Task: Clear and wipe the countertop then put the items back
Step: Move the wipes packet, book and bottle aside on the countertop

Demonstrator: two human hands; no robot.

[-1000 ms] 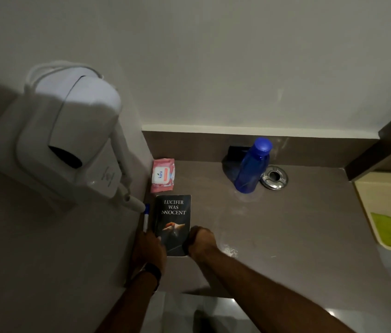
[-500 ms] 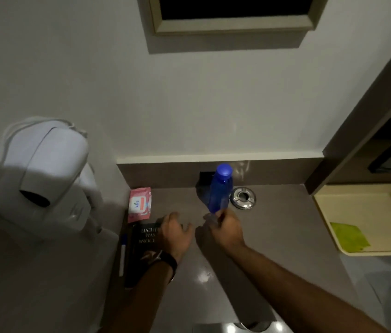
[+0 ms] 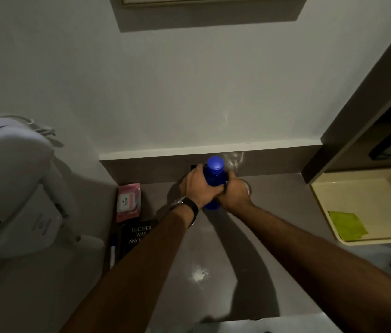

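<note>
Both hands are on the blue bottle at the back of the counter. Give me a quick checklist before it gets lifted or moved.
1. Left hand wrapped on the bottle: ok.
2. Right hand wrapped on the bottle: ok, the grip is two-handed.
3. Cap on: ok; how tight it is, cannot tell.
4. Bottle upright: ok.
5. Wipes pack, book and pen apart from the bottle, at the counter's left: ok.
6. Metal ring beside the bottle, behind the right hand: cannot tell whether it is touching.
</note>
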